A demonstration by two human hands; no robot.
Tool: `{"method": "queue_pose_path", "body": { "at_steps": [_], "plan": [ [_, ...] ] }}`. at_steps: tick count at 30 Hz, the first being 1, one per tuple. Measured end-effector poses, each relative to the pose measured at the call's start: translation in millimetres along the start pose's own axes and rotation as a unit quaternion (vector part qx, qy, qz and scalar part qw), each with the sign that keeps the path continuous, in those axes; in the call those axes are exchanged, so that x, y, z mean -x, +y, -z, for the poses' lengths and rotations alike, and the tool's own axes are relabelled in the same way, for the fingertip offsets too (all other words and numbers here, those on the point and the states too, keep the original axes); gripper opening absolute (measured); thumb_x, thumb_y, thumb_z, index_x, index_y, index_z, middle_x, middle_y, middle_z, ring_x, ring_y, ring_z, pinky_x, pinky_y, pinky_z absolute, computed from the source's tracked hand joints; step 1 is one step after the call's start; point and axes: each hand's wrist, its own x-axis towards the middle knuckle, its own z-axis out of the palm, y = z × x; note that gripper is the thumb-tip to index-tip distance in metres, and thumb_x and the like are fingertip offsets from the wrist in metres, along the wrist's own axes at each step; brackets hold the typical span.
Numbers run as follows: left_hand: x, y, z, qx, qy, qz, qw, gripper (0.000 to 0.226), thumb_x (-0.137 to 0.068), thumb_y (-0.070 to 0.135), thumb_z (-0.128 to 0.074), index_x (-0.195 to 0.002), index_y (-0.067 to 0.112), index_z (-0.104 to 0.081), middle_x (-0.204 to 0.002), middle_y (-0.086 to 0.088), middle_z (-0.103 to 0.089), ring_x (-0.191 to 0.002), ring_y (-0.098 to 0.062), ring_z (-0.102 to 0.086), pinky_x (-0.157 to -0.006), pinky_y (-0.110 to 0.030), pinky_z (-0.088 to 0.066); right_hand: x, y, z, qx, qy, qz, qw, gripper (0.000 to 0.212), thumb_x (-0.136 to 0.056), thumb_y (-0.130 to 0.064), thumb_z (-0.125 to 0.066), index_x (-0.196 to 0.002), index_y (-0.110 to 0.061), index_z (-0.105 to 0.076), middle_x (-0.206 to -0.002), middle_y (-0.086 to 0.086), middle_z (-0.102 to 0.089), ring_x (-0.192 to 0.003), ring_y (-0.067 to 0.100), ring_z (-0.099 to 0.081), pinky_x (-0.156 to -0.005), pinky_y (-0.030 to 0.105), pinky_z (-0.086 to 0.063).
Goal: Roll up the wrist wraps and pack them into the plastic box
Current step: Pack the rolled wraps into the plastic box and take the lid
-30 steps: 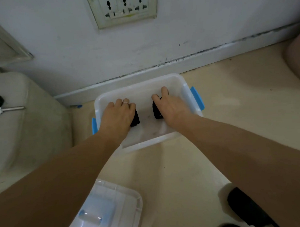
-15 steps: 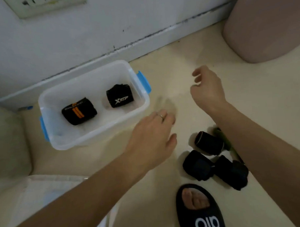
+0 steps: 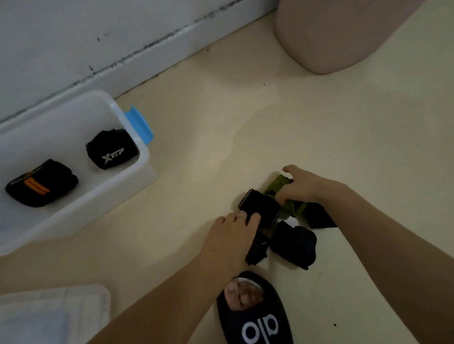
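Pink round bin (image 3: 344, 26) stands by the baseboard, far right. Black slide sandal (image 3: 254, 315) with a foot in it sits just below the wrap pile. Clear lid (image 3: 46, 322) lies bottom left. Plastic box (image 3: 133, 180) with blue latch holds two rolled wraps: orange-striped wrap (image 3: 41, 183) and XTEP wrap (image 3: 112, 150), apart. On the cream floor, left hand (image 3: 231, 238) grips a black roll (image 3: 260, 206); right hand (image 3: 306, 187) has fingers curled on a green wrap (image 3: 278, 184). More black wraps (image 3: 292, 244) lie just beside.

The plastic box (image 3: 133, 175) runs off the left edge, and both hands (image 3: 233, 236) partly hide the floor wraps (image 3: 292, 244).
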Motion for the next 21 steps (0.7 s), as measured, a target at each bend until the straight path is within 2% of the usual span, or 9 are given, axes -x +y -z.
{"method": "queue_pose_path", "body": {
  "at_steps": [2,5,7,9,11,14,18,19,21],
  "plan": [
    [-1,-3,-5,-0.015,-0.011,-0.022,1.000,0.081,-0.092,0.038,-0.069,-0.153,0.017,-0.020,-0.137,-0.013,-0.051,-0.121,-0.031,-0.048,-0.096,-0.038,-0.039,-3,2,-5,0.046,0.002,-0.001,0.999,0.101,-0.078,-0.017,-0.080,-0.160,-0.020,-0.021,-0.136,0.013,-0.049,-0.110,0.032,-0.056,-0.088,0.041,-0.056],
    [2,-10,-4,0.003,-0.008,-0.037,0.999,0.078,-0.093,0.040,-0.067,-0.153,0.018,-0.023,-0.137,-0.012,-0.051,-0.120,-0.030,-0.048,-0.091,-0.039,-0.043,-5,3,-8,0.070,0.048,-0.012,0.996,0.070,-0.076,-0.017,-0.080,-0.136,-0.009,-0.043,-0.112,0.010,-0.055,-0.098,0.029,-0.059,-0.079,0.042,-0.058],
    [8,-20,5,0.056,0.019,-0.021,0.998,0.075,-0.090,0.043,-0.068,-0.149,0.022,-0.027,-0.132,-0.008,-0.051,-0.114,-0.028,-0.050,-0.082,-0.038,-0.047,-1,-3,0,0.065,0.077,-0.029,0.995,0.054,-0.078,-0.020,-0.079,-0.121,-0.007,-0.048,-0.104,0.010,-0.054,-0.091,0.026,-0.056,-0.067,0.036,-0.051],
    [19,-37,26,0.116,0.057,0.003,0.992,0.066,-0.086,0.050,-0.068,-0.138,0.028,-0.034,-0.117,-0.001,-0.052,-0.104,-0.024,-0.054,-0.072,-0.035,-0.047,7,-17,16,0.063,0.123,-0.024,0.990,0.050,-0.078,-0.021,-0.079,-0.116,-0.006,-0.049,-0.097,0.008,-0.052,-0.085,0.024,-0.053,-0.060,0.032,-0.042],
    [39,-57,56,0.136,0.106,0.026,0.985,0.056,-0.082,0.057,-0.069,-0.118,0.030,-0.036,-0.103,0.004,-0.051,-0.092,-0.020,-0.056,-0.065,-0.033,-0.045,20,-43,31,0.055,0.189,0.027,0.980,0.055,-0.076,-0.021,-0.082,-0.118,-0.005,-0.050,-0.100,0.009,-0.056,-0.087,0.026,-0.054,-0.063,0.033,-0.043],
    [85,-95,106,0.149,0.195,0.070,0.967,0.057,-0.077,0.062,-0.071,-0.109,0.029,-0.037,-0.093,0.008,-0.056,-0.081,-0.016,-0.058,-0.063,-0.037,-0.050,48,-102,39,-0.014,0.268,0.151,0.951,0.068,-0.071,-0.016,-0.085,-0.128,-0.008,-0.051,-0.115,0.010,-0.058,-0.097,0.026,-0.054,-0.072,0.034,-0.044],
    [149,-165,144,0.222,0.282,0.188,0.914,0.061,-0.071,0.062,-0.076,-0.108,0.030,-0.039,-0.083,0.011,-0.060,-0.075,-0.007,-0.059,-0.060,-0.034,-0.046,81,-197,15,-0.108,0.273,0.315,0.902,0.071,-0.066,-0.012,-0.086,-0.130,-0.014,-0.055,-0.114,0.001,-0.060,-0.099,0.019,-0.058,-0.073,0.029,-0.045],
    [160,-185,144,0.220,0.285,0.222,0.906,0.063,-0.070,0.060,-0.078,-0.109,0.029,-0.039,-0.082,0.010,-0.060,-0.075,-0.011,-0.059,-0.061,-0.036,-0.046,84,-219,5,-0.094,0.269,0.351,0.892,0.069,-0.065,-0.012,-0.085,-0.128,-0.015,-0.057,-0.116,0.003,-0.061,-0.099,0.020,-0.060,-0.071,0.028,-0.045],
    [175,-223,132,0.208,0.242,0.280,0.906,0.065,-0.073,0.057,-0.080,-0.111,0.025,-0.038,-0.086,0.003,-0.062,-0.077,-0.024,-0.060,-0.066,-0.041,-0.049,84,-258,-23,-0.033,0.239,0.403,0.883,0.064,-0.067,-0.011,-0.081,-0.128,-0.016,-0.058,-0.120,0.006,-0.059,-0.099,0.022,-0.059,-0.068,0.025,-0.042]
  ]
}}
